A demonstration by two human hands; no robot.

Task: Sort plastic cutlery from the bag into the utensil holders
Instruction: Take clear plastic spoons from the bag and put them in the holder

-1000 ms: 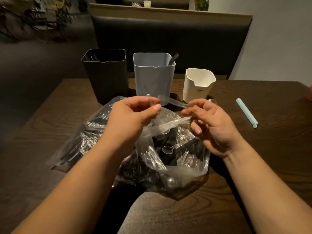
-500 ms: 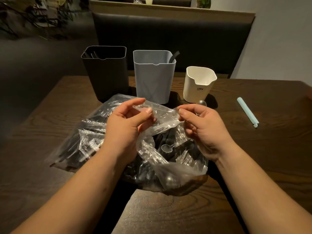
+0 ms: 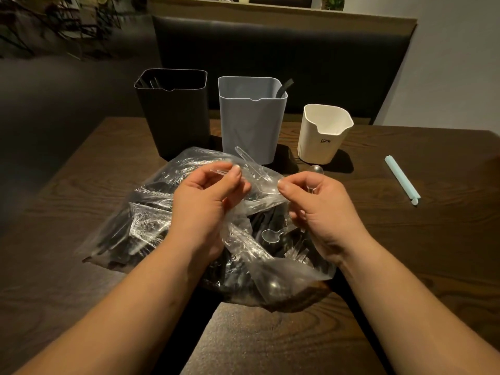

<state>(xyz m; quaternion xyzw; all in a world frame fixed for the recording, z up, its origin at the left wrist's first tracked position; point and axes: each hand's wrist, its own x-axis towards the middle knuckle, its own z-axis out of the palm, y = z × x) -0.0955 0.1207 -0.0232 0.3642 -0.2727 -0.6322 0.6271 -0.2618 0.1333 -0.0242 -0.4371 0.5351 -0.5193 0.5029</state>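
The plastic bag [image 3: 151, 226] lies crumpled in the middle of the frame on the dark wooden bench [image 3: 405, 253], packed with dark and clear cutlery. A loose clear spoon [image 3: 270, 235] rests in its opening, between the two wrists.

Above the bag, the left hand [image 3: 208, 196] has a closed grip, with thumb and forefinger pinching a thin clear handle [image 3: 217, 171]. Just beside it, the right hand [image 3: 322, 209] also has its fingers curled. It pinches the lower end of a clear utensil [image 3: 253, 166] whose shaft slants up and to the left.

Behind the bag, three holders stand upright in a row. The black holder [image 3: 173, 117] at left has dark pieces inside. The grey holder [image 3: 253, 123] in the centre has a dark handle poking from its right corner. The shorter white holder [image 3: 324, 136] stands to the right.

A shiny spoon bowl [image 3: 316, 169] shows just beyond the right hand. A pale blue stick [image 3: 401, 180] lies on the bench at the right of the frame, well apart from the bag.
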